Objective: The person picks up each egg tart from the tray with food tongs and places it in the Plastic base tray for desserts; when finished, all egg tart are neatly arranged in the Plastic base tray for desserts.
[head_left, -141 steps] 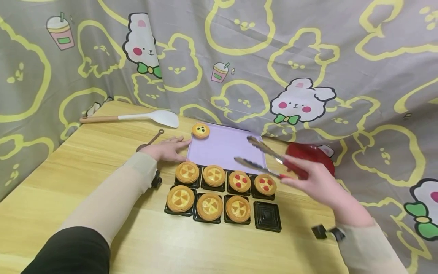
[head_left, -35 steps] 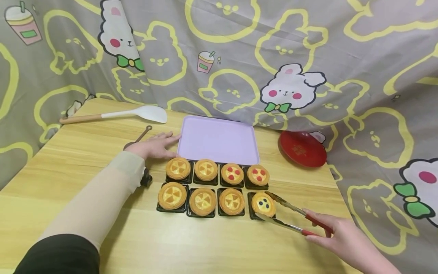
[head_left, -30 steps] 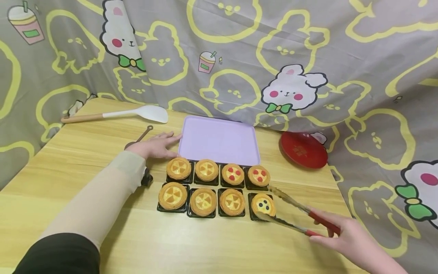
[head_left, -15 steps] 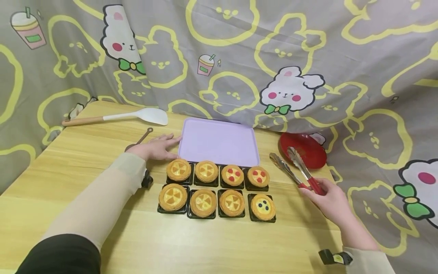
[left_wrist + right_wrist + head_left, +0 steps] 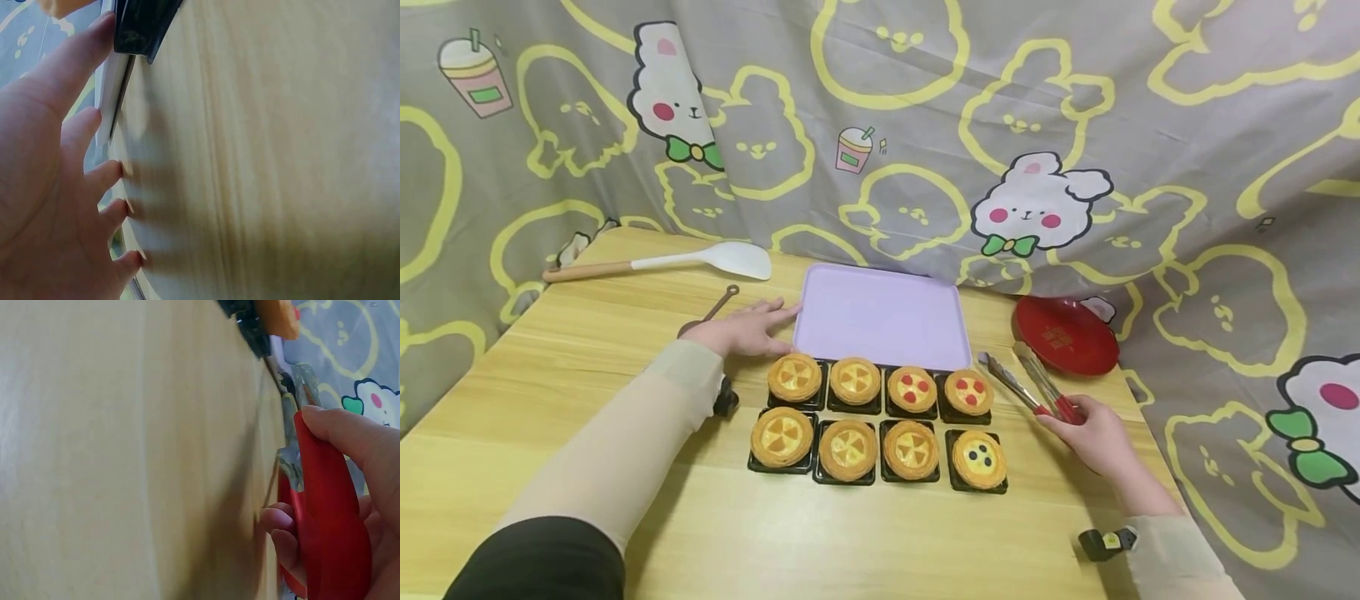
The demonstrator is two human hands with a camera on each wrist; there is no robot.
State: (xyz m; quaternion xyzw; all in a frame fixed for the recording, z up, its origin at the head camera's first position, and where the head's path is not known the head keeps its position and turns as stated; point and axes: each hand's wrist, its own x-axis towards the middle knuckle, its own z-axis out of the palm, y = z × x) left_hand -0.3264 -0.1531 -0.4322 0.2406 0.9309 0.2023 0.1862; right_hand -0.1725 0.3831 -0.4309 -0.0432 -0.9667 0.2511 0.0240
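My left hand (image 5: 748, 329) lies on the table with fingers spread, its fingertips at the left edge of the lilac tray (image 5: 883, 317), which is bare. In the left wrist view the fingers (image 5: 78, 128) are straight and grip nothing. My right hand (image 5: 1097, 442) holds red-handled metal tongs (image 5: 1066, 408), thumb along one handle and fingers curled round the other. The tong arms stand slightly apart with nothing between them, right of the tarts. Two rows of tarts sit in black square holders; the front right one is a blueberry-topped tart (image 5: 979, 460). Behind it sits a strawberry-topped tart (image 5: 968, 392).
A red plate (image 5: 1066, 336) stands at the back right, beyond the tongs. At the back left lies a white spatula (image 5: 737, 260) with a wooden handle. A brown spoon-like utensil (image 5: 718, 305) is partly hidden behind my left hand. A patterned curtain (image 5: 910, 125) hangs behind the table.
The blueberry-topped tart went from the lilac tray into the front right holder. The tongs let it go, rose and moved back toward the red plate, then dropped slightly. My left hand stayed beside the tray.
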